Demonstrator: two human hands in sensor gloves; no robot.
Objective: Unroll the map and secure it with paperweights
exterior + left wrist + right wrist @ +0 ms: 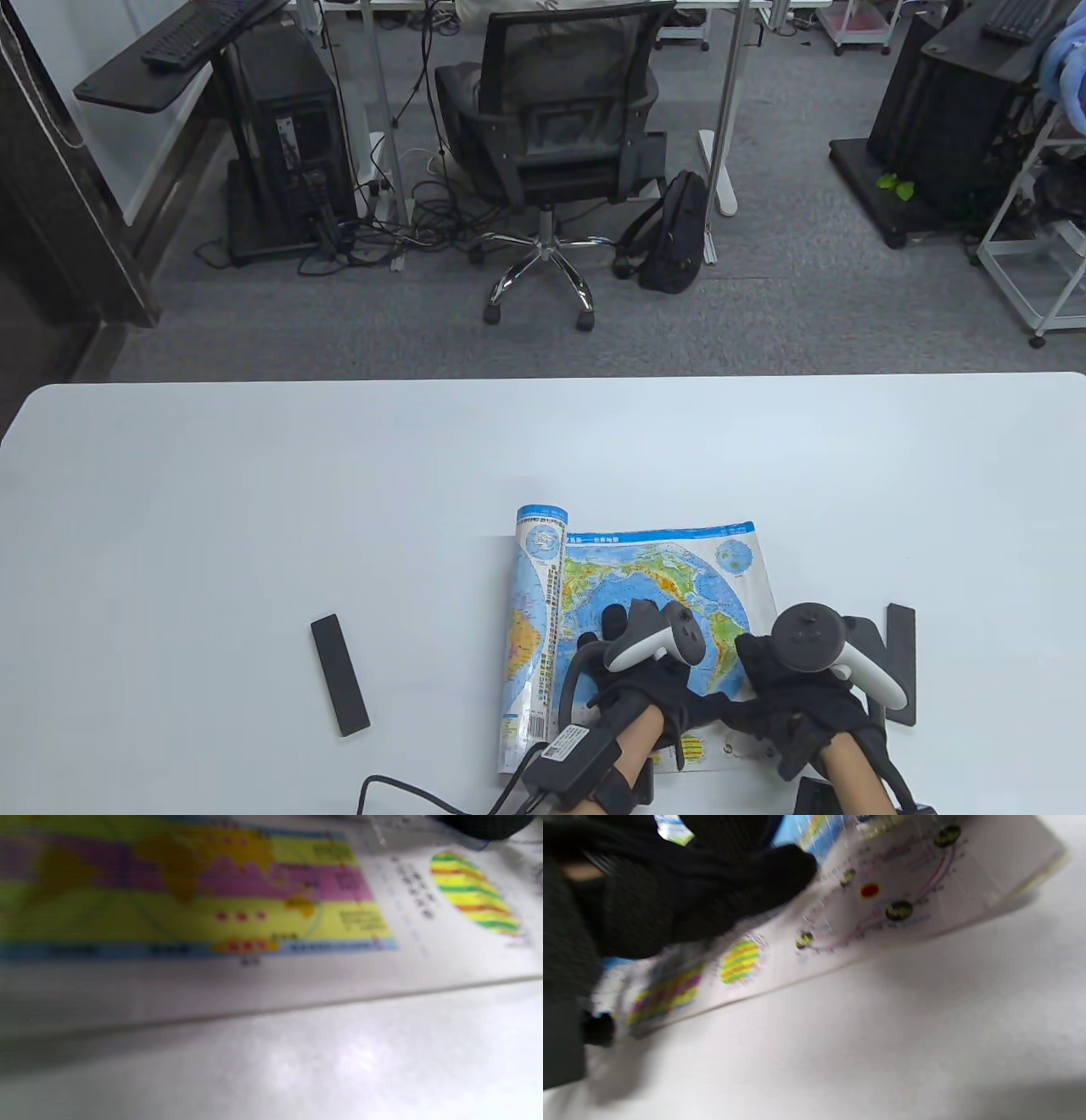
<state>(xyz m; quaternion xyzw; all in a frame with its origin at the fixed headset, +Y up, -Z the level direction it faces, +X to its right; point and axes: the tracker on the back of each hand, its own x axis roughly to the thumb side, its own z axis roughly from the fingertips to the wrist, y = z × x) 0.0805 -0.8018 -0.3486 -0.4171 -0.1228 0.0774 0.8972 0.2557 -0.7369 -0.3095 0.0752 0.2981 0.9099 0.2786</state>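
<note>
Pressing down on a half-unrolled map [653, 577], both hands lay flat near the table's [254, 492] front edge.

The left hand [645, 654] and right hand [789, 679] rested on the sheet, gripping nothing; its left part stayed curled in a roll [534, 628]. One black bar [339, 675] lay well left, another [901, 662] just right.
</note>
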